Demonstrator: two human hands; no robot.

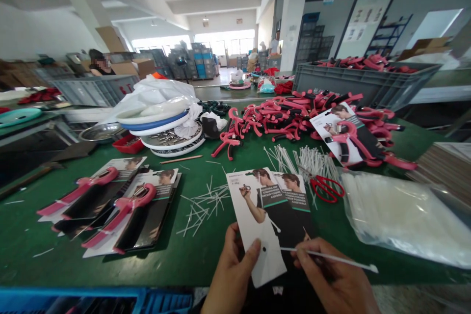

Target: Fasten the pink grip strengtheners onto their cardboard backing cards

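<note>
My left hand (233, 272) is closed on a printed packaging card (245, 208), thumb on its white front beside a small dark hole. Another cable tie end pokes out at the card's middle. Pinched between my right thumb and fingers is a white cable tie (349, 258), its thin tip near the hole and its head pointing right. A second card (300, 221) overlaps behind the first. Cut tie ends (206, 206) lie left of the cards. Beyond them are a bundle of white cable ties (318, 162) and red-handled scissors (327, 190).
Carded pink-and-black hand grips (134, 211) are stacked at left. Loose grips (272, 115) pile up at the back, near a grey crate (353, 86). At right lies a plastic bag of ties (397, 216). A blue crate (140, 299) edges the front left. Other people are in the background.
</note>
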